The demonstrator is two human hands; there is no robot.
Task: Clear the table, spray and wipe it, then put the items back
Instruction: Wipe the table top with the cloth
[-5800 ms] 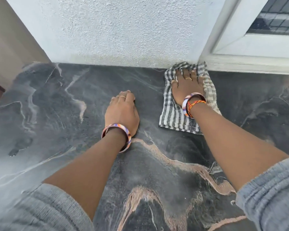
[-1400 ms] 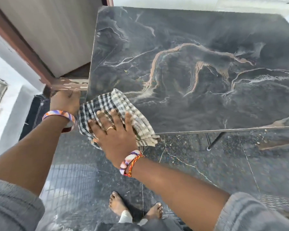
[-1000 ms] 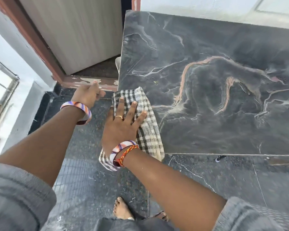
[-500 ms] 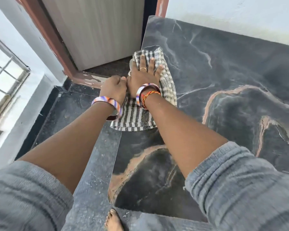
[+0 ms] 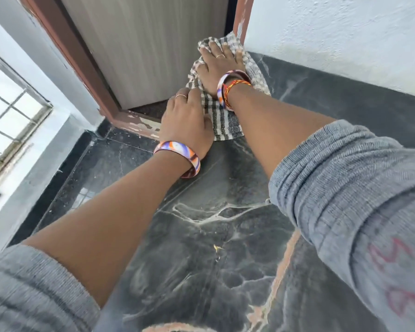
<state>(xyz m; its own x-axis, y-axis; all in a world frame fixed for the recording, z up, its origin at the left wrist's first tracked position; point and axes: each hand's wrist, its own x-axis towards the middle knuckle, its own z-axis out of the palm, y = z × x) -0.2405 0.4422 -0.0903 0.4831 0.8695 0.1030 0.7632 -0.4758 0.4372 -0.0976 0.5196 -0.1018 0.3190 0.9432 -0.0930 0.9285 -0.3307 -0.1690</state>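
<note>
Black-and-white checked cloth point(image 5: 222, 121), dark grey marble table point(image 5: 221, 248) with white and tan veins.

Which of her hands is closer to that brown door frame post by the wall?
Right. The right hand lies flat on the checked cloth at the table's far corner, fingertips near the post. The left hand rests nearer her, at the cloth's left edge.

Soft, even daylight fills my view, brightest at nine o'clock, where the barred white-framed window point(image 5: 9, 111) is washed out almost to white. The dark veined marble tabletop point(image 5: 225, 236) carries a dull, hazy sheen rather than hard glare, and a pale reflection lies on the glossy dark speckled floor point(image 5: 86, 195) at eight o'clock. Shadows under my forearms are faint and diffuse. My grey knitted sleeves point(image 5: 359, 212) at four and seven o'clock are smeared and stretched by the wide lens; the centre stays fairly sharp.
</note>
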